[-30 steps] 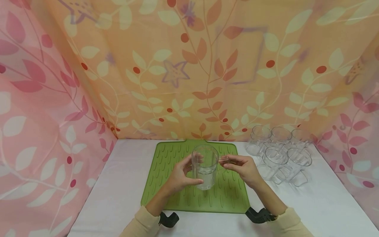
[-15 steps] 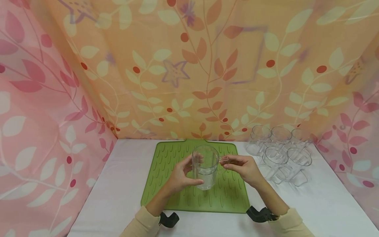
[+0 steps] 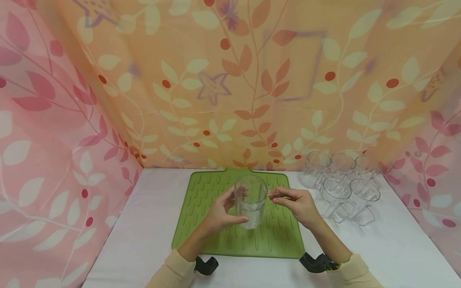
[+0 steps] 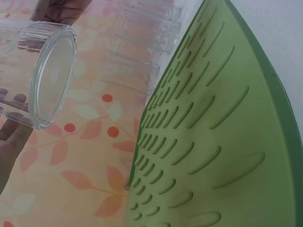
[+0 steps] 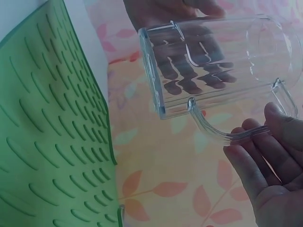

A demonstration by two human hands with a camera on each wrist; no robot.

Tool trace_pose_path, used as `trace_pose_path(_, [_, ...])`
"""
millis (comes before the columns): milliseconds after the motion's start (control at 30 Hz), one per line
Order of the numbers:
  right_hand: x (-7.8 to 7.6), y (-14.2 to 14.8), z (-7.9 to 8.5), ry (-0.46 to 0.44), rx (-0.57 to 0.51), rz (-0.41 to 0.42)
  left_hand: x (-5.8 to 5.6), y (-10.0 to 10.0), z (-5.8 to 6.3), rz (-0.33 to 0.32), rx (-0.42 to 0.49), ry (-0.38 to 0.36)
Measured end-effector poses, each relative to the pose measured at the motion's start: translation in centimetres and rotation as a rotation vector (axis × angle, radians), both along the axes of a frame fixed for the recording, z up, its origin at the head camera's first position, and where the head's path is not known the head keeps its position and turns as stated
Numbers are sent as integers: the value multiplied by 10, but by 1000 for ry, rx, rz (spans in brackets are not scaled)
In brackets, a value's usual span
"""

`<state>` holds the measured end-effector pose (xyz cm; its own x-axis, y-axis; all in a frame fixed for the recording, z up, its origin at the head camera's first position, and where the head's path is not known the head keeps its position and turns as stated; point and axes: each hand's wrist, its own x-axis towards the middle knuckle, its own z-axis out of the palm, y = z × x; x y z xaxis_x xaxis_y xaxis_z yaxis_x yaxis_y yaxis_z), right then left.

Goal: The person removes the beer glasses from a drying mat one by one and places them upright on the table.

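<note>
A clear glass mug (image 3: 251,204) is held upright above the green ridged mat (image 3: 201,236), its base clear of the mat in both wrist views. My left hand (image 3: 220,214) grips the mug's body from the left, thumb across the near side and fingers round behind. On the other side my right hand (image 3: 296,203) pinches the mug's handle (image 5: 236,135) between thumb and fingers. The left wrist view shows the thick round base (image 4: 54,78) of the mug. Through the glass in the right wrist view the left fingers (image 5: 189,71) show on its far side.
Several clear glass mugs (image 3: 336,189) stand in two rows at the right rear of the white table (image 3: 126,224). A patterned cloth backdrop (image 3: 216,132) rises behind the table, with pink cloth on both sides. Black wrist mounts (image 3: 317,263) sit below each hand.
Both hands keep the same hold on the mug. It has shifted only very slightly to the right and up in the head view.
</note>
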<state>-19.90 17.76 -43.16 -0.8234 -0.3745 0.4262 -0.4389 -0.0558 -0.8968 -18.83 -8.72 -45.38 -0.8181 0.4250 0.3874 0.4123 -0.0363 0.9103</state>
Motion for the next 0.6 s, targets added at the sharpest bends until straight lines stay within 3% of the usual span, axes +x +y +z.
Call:
trace_pose_path(167, [2, -1, 1, -9, 26, -38, -2, 0, 0, -22, 11, -6])
trace_pose_path(600, [4, -1, 1, -11, -2, -36, -2, -1, -2, -31, 6, 5])
